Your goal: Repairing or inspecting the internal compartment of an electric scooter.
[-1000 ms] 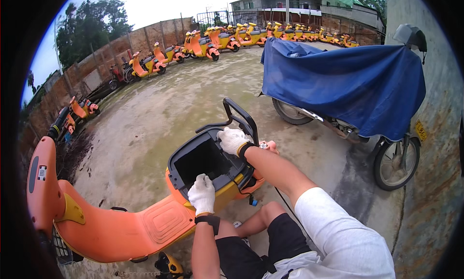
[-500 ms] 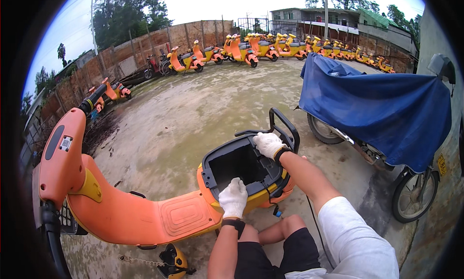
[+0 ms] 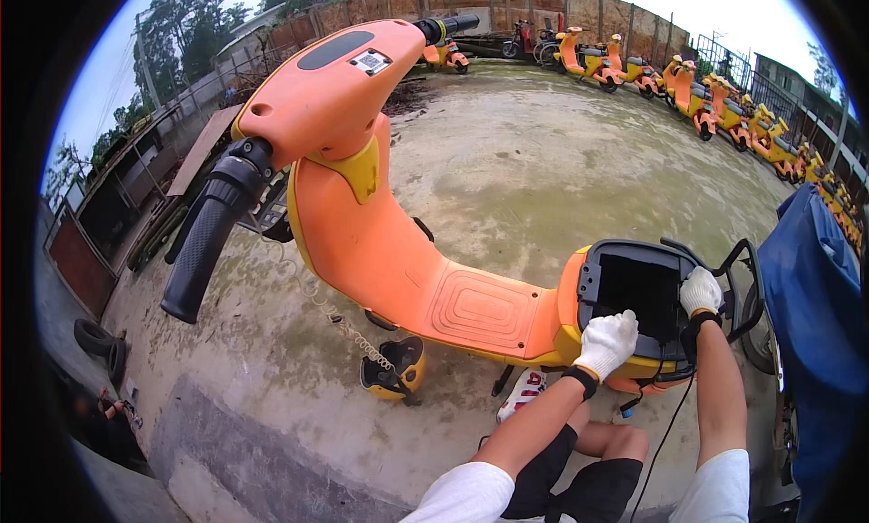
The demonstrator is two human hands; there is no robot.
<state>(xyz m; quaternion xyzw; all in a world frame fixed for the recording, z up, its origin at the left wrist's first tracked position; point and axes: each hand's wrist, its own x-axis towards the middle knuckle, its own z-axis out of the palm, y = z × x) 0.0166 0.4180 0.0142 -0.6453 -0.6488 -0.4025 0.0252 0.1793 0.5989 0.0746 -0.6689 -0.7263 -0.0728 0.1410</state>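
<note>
An orange and yellow electric scooter (image 3: 489,307) stands side-on before me, its handlebar to the left. At its right end is an uncovered black seat compartment (image 3: 625,249) with a dark interior. My left hand (image 3: 608,342), in a white knit glove, is closed at the compartment's near rim; what its fingers hold, if anything, is hidden. My right hand (image 3: 700,292), gloved the same way, is closed over the rim at the rear end, close to the black rear rack (image 3: 751,292). A black cable (image 3: 665,446) hangs down the near side.
A yellow helmet (image 3: 394,369) on a coiled cord lies on the concrete beneath the footboard. Behind the rack stands a vehicle under a blue cover (image 3: 810,333). Parked scooters (image 3: 711,102) line the far wall. At the lower left are tires (image 3: 100,346) and a partly visible person (image 3: 100,419).
My view has swung left, so the scooter sits farther right in the picture and its handlebar shows larger. Both hands stay at the compartment's rim.
</note>
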